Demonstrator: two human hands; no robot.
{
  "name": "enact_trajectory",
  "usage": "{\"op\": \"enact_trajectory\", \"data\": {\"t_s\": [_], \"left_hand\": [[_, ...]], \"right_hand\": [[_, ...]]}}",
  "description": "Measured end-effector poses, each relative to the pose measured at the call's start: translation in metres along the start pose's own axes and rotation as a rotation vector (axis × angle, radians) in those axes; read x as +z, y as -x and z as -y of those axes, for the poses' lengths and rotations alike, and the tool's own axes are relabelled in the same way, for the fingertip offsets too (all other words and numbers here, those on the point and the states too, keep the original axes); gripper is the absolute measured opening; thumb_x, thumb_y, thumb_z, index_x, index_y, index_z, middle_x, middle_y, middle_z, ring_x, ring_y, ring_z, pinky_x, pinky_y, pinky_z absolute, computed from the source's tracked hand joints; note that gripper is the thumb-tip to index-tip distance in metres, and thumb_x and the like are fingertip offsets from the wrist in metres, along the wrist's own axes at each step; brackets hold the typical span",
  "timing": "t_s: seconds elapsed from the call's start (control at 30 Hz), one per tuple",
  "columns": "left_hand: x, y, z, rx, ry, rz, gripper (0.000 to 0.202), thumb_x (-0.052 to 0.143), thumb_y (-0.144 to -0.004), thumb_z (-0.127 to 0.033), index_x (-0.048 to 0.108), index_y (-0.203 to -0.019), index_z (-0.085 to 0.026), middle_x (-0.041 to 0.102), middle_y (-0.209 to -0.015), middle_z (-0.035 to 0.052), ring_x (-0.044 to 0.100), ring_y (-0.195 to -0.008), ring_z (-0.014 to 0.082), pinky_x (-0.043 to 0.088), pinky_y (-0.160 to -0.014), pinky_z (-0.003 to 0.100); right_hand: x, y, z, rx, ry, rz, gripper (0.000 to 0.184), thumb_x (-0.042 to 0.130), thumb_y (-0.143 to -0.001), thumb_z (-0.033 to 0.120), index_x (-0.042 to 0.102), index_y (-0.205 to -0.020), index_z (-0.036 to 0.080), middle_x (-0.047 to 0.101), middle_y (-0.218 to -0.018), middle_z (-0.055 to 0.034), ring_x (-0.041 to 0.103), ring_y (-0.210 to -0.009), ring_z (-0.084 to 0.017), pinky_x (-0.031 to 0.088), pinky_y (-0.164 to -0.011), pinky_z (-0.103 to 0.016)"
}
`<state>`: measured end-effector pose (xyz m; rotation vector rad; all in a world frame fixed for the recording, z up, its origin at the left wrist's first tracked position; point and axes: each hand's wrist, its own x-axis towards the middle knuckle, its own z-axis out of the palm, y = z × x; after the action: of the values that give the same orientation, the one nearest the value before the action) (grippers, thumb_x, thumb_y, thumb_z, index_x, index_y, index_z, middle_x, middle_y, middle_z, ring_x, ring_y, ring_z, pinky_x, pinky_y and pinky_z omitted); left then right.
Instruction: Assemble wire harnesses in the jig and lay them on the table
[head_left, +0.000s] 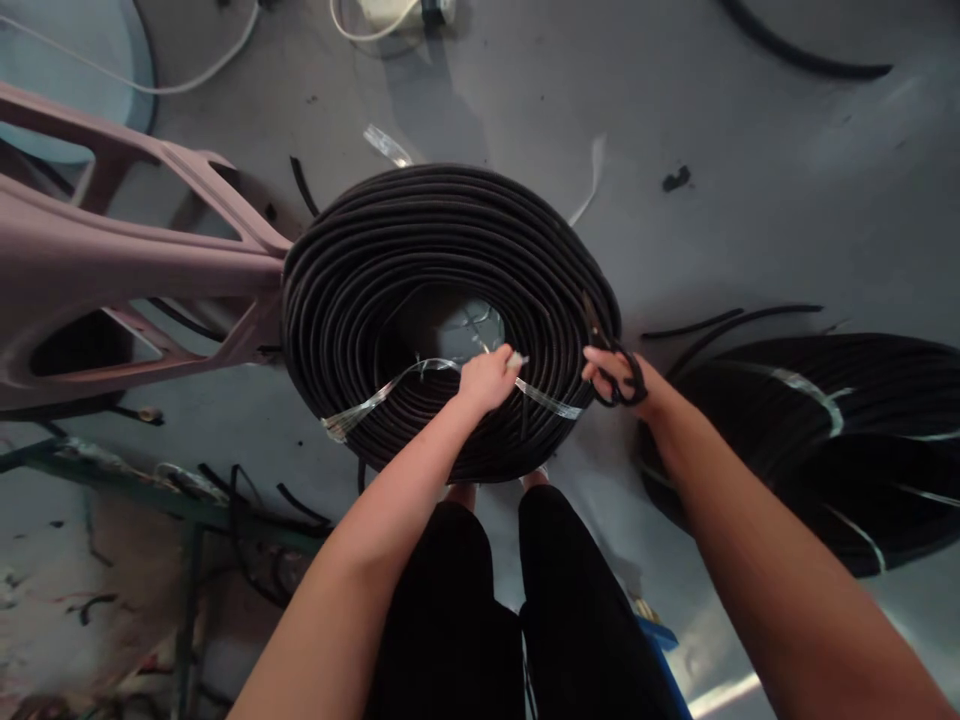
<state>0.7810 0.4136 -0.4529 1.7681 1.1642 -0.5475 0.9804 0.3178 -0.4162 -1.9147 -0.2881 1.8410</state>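
Note:
A large coil of black hose [450, 215] lies in front of my feet. My left hand [489, 378] is closed on a clear plastic strap [551, 398] over the near part of the coil's centre opening, and a short end sticks out of the fist. More of the strap crosses the coil's near side. My right hand [613, 372] holds black scissors [621, 378] by the handles at the coil's right edge. Their blades point up and left over the hose. Two loose strap ends [386, 145] stick out at the coil's far side.
A second black coil [750, 400] with pale straps lies to the right. At the left is a pink plastic chair [150, 260] touching or close to the coil. A green metal frame [217, 510] stands at lower left. Hose offcuts [810, 60] lie on the grey floor.

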Motion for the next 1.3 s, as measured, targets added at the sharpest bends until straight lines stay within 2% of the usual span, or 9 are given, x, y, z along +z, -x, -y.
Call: {"op": "enact_trajectory", "data": {"t_s": [0.17,0.23,0.33,0.43,0.57,0.73,0.9,1.13,1.3], "left_hand": [[0.031,0.020,0.014,0.200,-0.192,0.180,0.046,0.054,-0.090,-0.028,0.050,-0.136,-0.032,0.072,-0.102,0.0072,0.068,-0.095,0.0248,0.047,-0.082,0.032],[0.036,0.015,0.014,0.277,-0.279,0.178,0.047,0.052,-0.090,-0.025,0.049,-0.137,-0.029,0.072,-0.103,0.0073,0.069,-0.094,0.0241,0.048,-0.080,0.031],[0.033,0.005,0.012,0.377,-0.373,0.178,0.033,0.046,-0.092,-0.023,0.058,-0.123,-0.025,0.072,-0.102,0.0077,0.069,-0.093,0.0239,0.048,-0.077,0.031],[0.023,-0.005,0.007,0.421,-0.441,0.236,0.025,0.045,-0.092,-0.020,0.065,-0.107,-0.022,0.071,-0.097,0.0083,0.069,-0.092,0.0242,0.049,-0.076,0.031],[0.016,-0.015,0.003,0.463,-0.441,0.291,0.021,0.048,-0.089,-0.020,0.066,-0.100,-0.018,0.069,-0.100,0.0092,0.066,-0.096,0.0237,0.049,-0.080,0.031],[0.026,-0.012,0.010,0.493,-0.351,0.236,0.021,0.044,-0.092,-0.017,0.062,-0.103,-0.014,0.060,-0.112,0.0102,0.064,-0.093,0.0193,0.050,-0.081,0.029],[0.033,-0.002,0.016,0.459,-0.301,0.169,0.018,0.043,-0.094,-0.016,0.058,-0.104,-0.015,0.057,-0.112,0.0092,0.063,-0.095,0.0187,0.050,-0.080,0.029],[0.031,0.001,0.015,0.477,-0.259,0.240,0.018,0.050,-0.087,-0.014,0.059,-0.103,-0.015,0.066,-0.101,0.0086,0.066,-0.092,0.0217,0.049,-0.079,0.030],[0.041,0.005,0.016,0.516,-0.149,0.213,0.017,0.054,-0.084,-0.016,0.063,-0.098,-0.016,0.069,-0.095,0.0080,0.066,-0.088,0.0217,0.048,-0.077,0.029]], "right_hand": [[0.014,0.061,-0.068,0.240,-0.031,0.097,0.071,0.057,-0.066,0.085,0.061,-0.076,0.015,0.048,-0.049,0.0003,0.043,-0.047,-0.012,0.034,-0.049,-0.026],[0.027,0.068,-0.091,0.299,-0.055,0.124,0.074,0.055,-0.064,0.087,0.060,-0.078,0.015,0.049,-0.050,0.0002,0.044,-0.048,-0.013,0.034,-0.051,-0.026],[0.046,0.065,-0.111,0.342,-0.084,0.194,0.074,0.055,-0.064,0.086,0.060,-0.079,0.014,0.049,-0.052,0.0003,0.045,-0.051,-0.013,0.033,-0.053,-0.026],[0.057,0.059,-0.117,0.355,-0.113,0.244,0.072,0.056,-0.067,0.084,0.061,-0.081,0.013,0.050,-0.054,0.0002,0.046,-0.052,-0.012,0.034,-0.055,-0.026],[0.060,0.058,-0.121,0.361,-0.144,0.238,0.072,0.056,-0.068,0.083,0.062,-0.084,0.013,0.052,-0.055,0.0000,0.046,-0.053,-0.012,0.033,-0.055,-0.026],[0.064,0.055,-0.129,0.387,-0.170,0.239,0.069,0.058,-0.069,0.080,0.063,-0.084,0.013,0.053,-0.054,0.0002,0.047,-0.052,-0.012,0.033,-0.054,-0.025],[0.066,0.048,-0.130,0.390,-0.172,0.234,0.066,0.056,-0.072,0.078,0.064,-0.076,0.012,0.049,-0.050,-0.0001,0.047,-0.048,-0.012,0.034,-0.052,-0.025],[0.066,0.052,-0.124,0.359,-0.258,0.247,0.067,0.056,-0.070,0.080,0.064,-0.071,0.013,0.045,-0.046,0.0003,0.044,-0.046,-0.012,0.036,-0.050,-0.026],[0.069,0.045,-0.120,0.348,-0.284,0.232,0.068,0.059,-0.065,0.081,0.063,-0.065,0.013,0.040,-0.041,0.0013,0.040,-0.040,-0.011,0.033,-0.045,-0.025]]}}
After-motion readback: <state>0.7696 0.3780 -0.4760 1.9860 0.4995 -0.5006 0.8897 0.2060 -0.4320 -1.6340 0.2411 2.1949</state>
